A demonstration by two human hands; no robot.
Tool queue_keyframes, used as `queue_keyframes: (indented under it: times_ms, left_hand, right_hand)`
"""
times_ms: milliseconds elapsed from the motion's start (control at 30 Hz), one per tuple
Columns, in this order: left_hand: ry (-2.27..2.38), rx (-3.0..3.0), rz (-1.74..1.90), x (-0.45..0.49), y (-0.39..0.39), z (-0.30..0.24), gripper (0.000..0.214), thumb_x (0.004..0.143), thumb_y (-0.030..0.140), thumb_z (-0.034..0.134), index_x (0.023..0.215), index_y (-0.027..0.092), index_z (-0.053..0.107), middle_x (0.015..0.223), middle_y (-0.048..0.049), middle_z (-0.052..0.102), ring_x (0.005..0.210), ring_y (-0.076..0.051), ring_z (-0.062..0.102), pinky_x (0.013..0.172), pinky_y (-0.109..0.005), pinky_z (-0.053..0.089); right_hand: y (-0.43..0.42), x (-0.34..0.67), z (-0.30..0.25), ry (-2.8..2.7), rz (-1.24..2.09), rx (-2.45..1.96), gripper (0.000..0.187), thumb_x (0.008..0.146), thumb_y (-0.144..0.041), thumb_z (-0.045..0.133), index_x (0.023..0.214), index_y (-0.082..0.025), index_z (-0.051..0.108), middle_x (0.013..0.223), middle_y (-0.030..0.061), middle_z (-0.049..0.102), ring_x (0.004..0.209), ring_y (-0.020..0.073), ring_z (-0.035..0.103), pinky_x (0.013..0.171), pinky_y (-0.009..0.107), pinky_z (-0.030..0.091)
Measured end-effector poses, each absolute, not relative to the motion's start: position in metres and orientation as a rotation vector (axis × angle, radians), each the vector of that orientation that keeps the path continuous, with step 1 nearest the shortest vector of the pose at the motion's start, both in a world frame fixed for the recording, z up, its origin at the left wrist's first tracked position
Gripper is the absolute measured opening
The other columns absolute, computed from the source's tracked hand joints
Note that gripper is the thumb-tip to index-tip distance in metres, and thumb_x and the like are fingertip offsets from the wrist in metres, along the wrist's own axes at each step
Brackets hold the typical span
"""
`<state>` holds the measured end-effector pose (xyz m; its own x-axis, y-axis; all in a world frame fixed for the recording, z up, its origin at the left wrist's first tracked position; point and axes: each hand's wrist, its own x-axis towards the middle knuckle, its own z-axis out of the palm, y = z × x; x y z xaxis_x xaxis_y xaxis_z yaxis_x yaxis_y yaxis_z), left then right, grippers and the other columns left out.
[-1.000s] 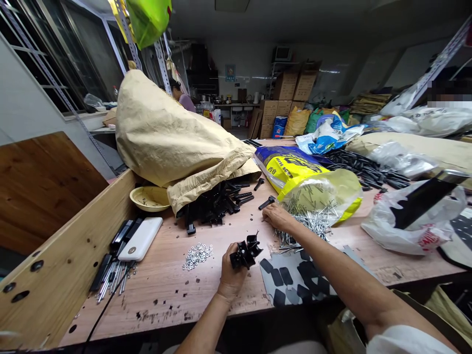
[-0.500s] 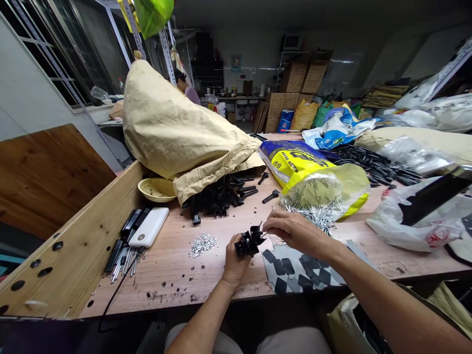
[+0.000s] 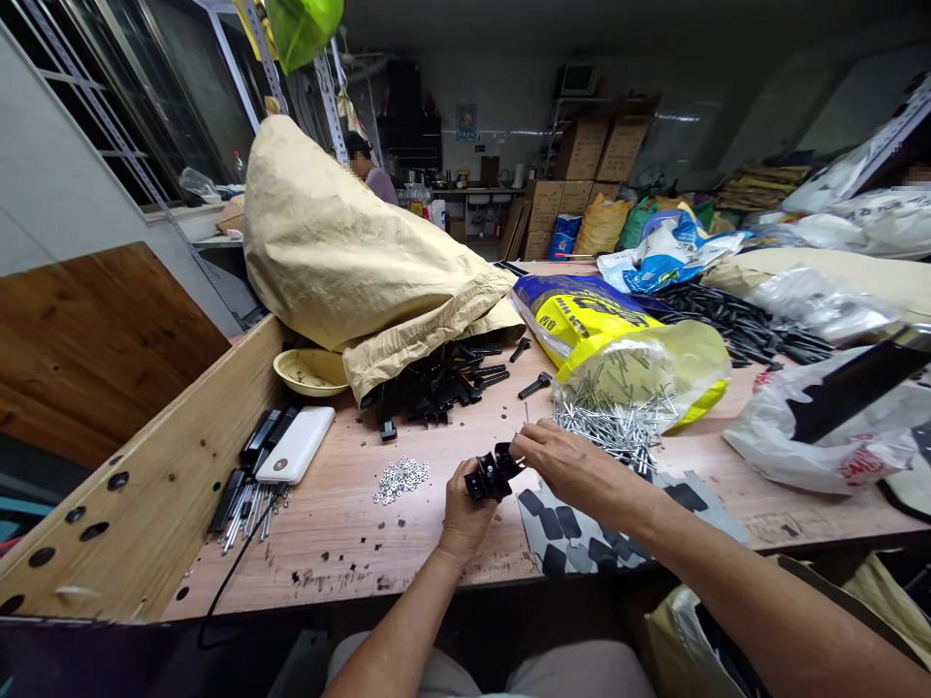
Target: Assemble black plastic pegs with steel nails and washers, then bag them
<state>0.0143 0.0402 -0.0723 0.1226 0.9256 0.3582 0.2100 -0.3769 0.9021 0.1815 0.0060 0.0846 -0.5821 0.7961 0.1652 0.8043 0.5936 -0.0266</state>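
Note:
Several black plastic clamp-like parts are bunched in my left hand, its fingers closed round them above the front of the table. My right hand pinches at their right end, fingertips touching or very close to the black plastic. A thin metal pin sticks up by the right fingers; its lower part is hidden. Just beyond that hand, a heap of long metal pins spills from a yellow and blue bag. Small metal nuts lie in a loose pile left of my left hand.
More black plastic parts spill from a large beige sack. A white power bank with a cable lies left, near a wooden side board. Dark pads lie on a grey sheet below my right forearm. A white plastic bag stands right.
My right hand has moved slightly left and down, closer against the black parts. The left hand keeps its hold nearly in the same place.

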Motion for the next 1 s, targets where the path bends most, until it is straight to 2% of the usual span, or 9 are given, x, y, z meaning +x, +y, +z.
queue_keyframes:
  times_ms: [100,200,267,333,433,500,667,833,1000]
  left_hand:
    - [1.097,1.689,1.310,0.014,0.041,-0.075,0.026,0.067,0.020,0.071,0.093,0.018,0.066,0.085,-0.0035,0.067,0.078,-0.021,0.062,0.073,-0.032,0.050]
    - [1.071,1.654,1.323,0.014,0.042,-0.077,0.027,0.067,0.021,0.072,0.094,0.018,0.067,0.086,-0.0044,0.069,0.080,-0.021,0.063,0.074,-0.032,0.050]
    - [1.057,1.626,1.328,0.014,0.042,-0.077,0.028,0.067,0.022,0.072,0.094,0.018,0.067,0.086,-0.0045,0.070,0.080,-0.022,0.064,0.075,-0.032,0.050]
    - [1.054,1.600,1.327,0.014,0.042,-0.076,0.028,0.067,0.023,0.073,0.094,0.018,0.068,0.086,-0.0043,0.070,0.080,-0.022,0.065,0.075,-0.033,0.051]
    - [1.056,1.566,1.324,0.014,0.041,-0.073,0.028,0.067,0.025,0.074,0.094,0.018,0.068,0.086,-0.0041,0.071,0.081,-0.022,0.065,0.077,-0.033,0.051]
    - [1.047,1.544,1.316,0.013,0.040,-0.070,0.029,0.067,0.026,0.075,0.093,0.018,0.068,0.086,-0.0041,0.071,0.081,-0.022,0.065,0.077,-0.033,0.051]
    - [1.021,1.457,1.293,0.013,0.037,-0.063,0.029,0.065,0.027,0.078,0.091,0.017,0.069,0.085,-0.0038,0.072,0.081,-0.022,0.065,0.076,-0.031,0.051]
    - [1.017,1.499,1.300,0.014,0.038,-0.065,0.030,0.065,0.025,0.077,0.093,0.017,0.070,0.086,-0.0042,0.072,0.081,-0.022,0.065,0.076,-0.032,0.051]
    - [1.060,1.603,1.282,0.014,0.039,-0.070,0.028,0.066,0.022,0.075,0.092,0.018,0.068,0.085,-0.0038,0.070,0.078,-0.021,0.064,0.074,-0.032,0.051]
  right_hand:
    - [0.005,0.190,0.092,-2.654,-0.109,-1.459,0.033,0.075,0.011,0.050,0.089,-0.018,0.060,0.086,0.0041,0.063,0.081,0.0180,0.053,0.071,0.028,0.039]
    - [0.005,0.200,0.099,-2.449,-0.146,-1.535,0.020,0.085,-0.002,0.054,0.086,-0.020,0.064,0.081,0.0046,0.067,0.084,0.0210,0.055,0.078,0.034,0.038]
    - [0.005,0.204,0.098,-2.253,0.011,-1.468,0.013,0.091,-0.014,0.054,0.087,-0.021,0.064,0.084,0.0048,0.068,0.086,0.0209,0.056,0.079,0.036,0.041]
    - [0.006,0.201,0.089,-2.032,0.311,-1.322,0.009,0.093,-0.023,0.054,0.097,-0.023,0.062,0.087,0.0039,0.067,0.082,0.0184,0.058,0.076,0.033,0.046]
    - [0.008,0.188,0.068,-1.717,0.688,-1.133,0.036,0.092,-0.027,0.055,0.128,-0.026,0.048,0.083,-0.0001,0.062,0.068,0.0133,0.058,0.063,0.027,0.050]
    - [0.008,0.178,0.056,-1.628,0.779,-1.062,0.047,0.092,-0.026,0.054,0.137,-0.029,0.040,0.084,-0.0012,0.060,0.062,0.0112,0.056,0.059,0.025,0.052]
    - [0.006,0.169,0.041,-1.621,0.611,-0.968,0.033,0.091,-0.021,0.056,0.123,-0.029,0.051,0.088,-0.0009,0.061,0.069,0.0108,0.059,0.063,0.025,0.054]
    - [0.006,0.170,0.038,-1.502,0.531,-0.903,0.030,0.091,-0.019,0.058,0.118,-0.029,0.048,0.084,-0.0022,0.062,0.069,0.0117,0.062,0.062,0.026,0.054]
    - [0.004,0.168,0.032,-1.655,0.371,-0.974,0.028,0.091,-0.017,0.058,0.116,-0.028,0.052,0.091,0.0001,0.067,0.081,0.0138,0.066,0.078,0.030,0.054]
